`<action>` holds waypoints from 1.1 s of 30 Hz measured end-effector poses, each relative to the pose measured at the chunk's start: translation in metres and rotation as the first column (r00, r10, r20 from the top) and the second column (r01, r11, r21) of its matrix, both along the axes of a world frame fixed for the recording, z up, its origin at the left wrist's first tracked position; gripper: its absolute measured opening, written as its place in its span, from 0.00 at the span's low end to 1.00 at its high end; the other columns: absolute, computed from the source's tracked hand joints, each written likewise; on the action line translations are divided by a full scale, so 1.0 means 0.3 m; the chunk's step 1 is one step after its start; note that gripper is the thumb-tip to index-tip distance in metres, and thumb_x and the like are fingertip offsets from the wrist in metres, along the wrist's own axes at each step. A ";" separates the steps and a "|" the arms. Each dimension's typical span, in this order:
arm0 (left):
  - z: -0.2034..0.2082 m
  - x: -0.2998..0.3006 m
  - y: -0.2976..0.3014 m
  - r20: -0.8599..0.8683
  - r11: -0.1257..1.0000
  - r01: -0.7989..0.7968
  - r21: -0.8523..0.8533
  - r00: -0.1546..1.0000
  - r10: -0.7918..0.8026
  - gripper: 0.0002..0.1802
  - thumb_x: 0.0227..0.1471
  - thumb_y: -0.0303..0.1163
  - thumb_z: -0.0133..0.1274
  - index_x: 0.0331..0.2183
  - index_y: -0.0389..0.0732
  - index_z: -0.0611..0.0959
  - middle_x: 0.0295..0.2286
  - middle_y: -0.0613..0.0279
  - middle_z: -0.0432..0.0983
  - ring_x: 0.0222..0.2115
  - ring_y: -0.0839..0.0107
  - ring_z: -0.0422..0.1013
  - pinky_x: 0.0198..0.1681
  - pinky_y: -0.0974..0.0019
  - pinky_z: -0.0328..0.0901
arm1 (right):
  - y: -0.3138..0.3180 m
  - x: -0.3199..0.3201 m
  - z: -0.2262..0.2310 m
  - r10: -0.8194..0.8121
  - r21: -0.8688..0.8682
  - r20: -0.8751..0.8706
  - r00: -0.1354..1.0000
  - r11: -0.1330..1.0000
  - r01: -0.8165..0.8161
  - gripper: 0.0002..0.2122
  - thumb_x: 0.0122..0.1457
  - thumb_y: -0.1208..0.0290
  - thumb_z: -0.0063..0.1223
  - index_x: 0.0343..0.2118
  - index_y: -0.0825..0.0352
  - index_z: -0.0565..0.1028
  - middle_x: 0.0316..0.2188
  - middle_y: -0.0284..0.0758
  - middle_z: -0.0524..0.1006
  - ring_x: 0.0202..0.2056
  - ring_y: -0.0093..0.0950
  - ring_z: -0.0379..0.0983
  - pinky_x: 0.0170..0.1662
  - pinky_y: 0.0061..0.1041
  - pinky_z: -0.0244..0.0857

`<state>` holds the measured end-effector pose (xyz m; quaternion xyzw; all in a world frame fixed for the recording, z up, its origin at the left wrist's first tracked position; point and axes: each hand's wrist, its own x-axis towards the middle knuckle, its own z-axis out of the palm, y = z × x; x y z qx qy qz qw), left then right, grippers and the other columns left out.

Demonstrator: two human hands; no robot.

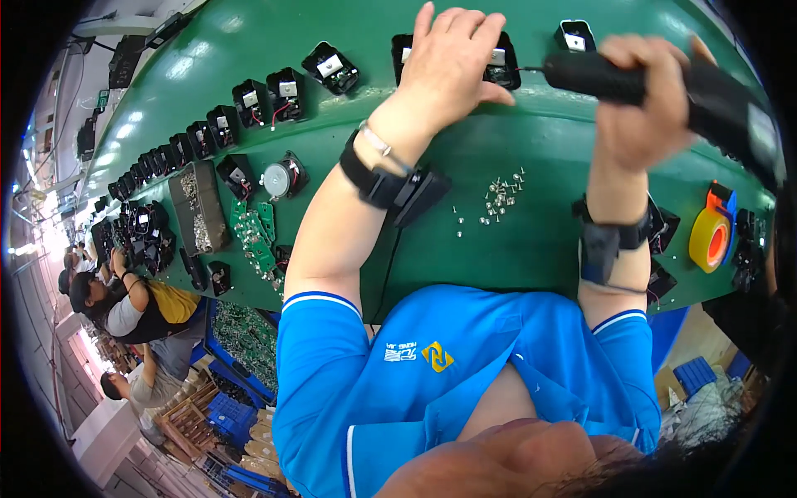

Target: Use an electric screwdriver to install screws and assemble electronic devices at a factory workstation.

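Note:
My left hand (448, 70) lies over a black plastic housing (506, 76), its fingers across the far side and its thumb out at the right. Silvery metal parts of the housing show on both sides of the hand. Wrapped in my right hand (639, 120) is a black electric screwdriver (591, 76), slightly blurred. Its thin bit points left and reaches the right edge of the housing; whether it touches a screw I cannot tell. Loose small screws (501, 197) lie on the green bench between my forearms.
More black housings (285, 93) run in a curved row along the left; another housing (575, 36) stands beyond the screwdriver. A screw tray (202, 207), a round speaker (281, 179) and green circuit boards (253, 236) lie left. A tape dispenser (711, 228) stands right. Co-workers (124, 303) sit far left.

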<state>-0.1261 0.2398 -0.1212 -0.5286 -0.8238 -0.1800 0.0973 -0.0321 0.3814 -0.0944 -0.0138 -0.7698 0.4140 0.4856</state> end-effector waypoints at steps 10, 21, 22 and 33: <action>0.003 0.280 -0.025 0.362 0.936 0.274 -0.220 0.914 -0.183 0.04 0.28 0.30 0.52 0.15 0.42 0.74 0.19 0.64 0.65 0.24 0.67 0.61 0.30 0.66 0.56 | 0.018 0.303 0.008 0.141 -0.708 -0.293 0.946 0.633 -0.314 0.16 0.47 0.72 0.38 0.42 0.65 0.57 0.21 0.33 0.64 0.23 0.25 0.59 0.29 0.27 0.54; 0.019 0.276 0.011 0.623 0.974 0.202 -0.099 0.776 -0.097 0.06 0.38 0.28 0.48 0.25 0.39 0.73 0.20 0.62 0.68 0.24 0.65 0.65 0.27 0.67 0.60 | 0.055 0.325 0.081 0.110 -0.722 -0.428 0.897 0.556 -0.412 0.15 0.46 0.69 0.41 0.39 0.65 0.62 0.21 0.32 0.65 0.21 0.23 0.57 0.28 0.23 0.51; 0.035 0.276 0.028 0.930 0.997 -0.012 0.078 0.360 -0.069 0.07 0.39 0.27 0.49 0.27 0.38 0.73 0.21 0.61 0.69 0.24 0.68 0.66 0.27 0.69 0.61 | 0.063 0.329 0.103 0.071 -0.735 -0.451 0.890 0.537 -0.415 0.15 0.44 0.68 0.44 0.36 0.65 0.64 0.21 0.31 0.64 0.21 0.22 0.56 0.28 0.22 0.50; 0.011 0.283 0.048 0.665 0.878 -0.458 0.139 -0.614 -0.425 0.08 0.42 0.31 0.49 0.26 0.37 0.74 0.21 0.63 0.70 0.20 0.77 0.66 0.25 0.75 0.63 | 0.076 0.299 0.111 0.158 -0.663 -0.563 0.811 0.500 -0.558 0.18 0.45 0.63 0.42 0.41 0.63 0.62 0.22 0.30 0.64 0.22 0.22 0.58 0.27 0.24 0.52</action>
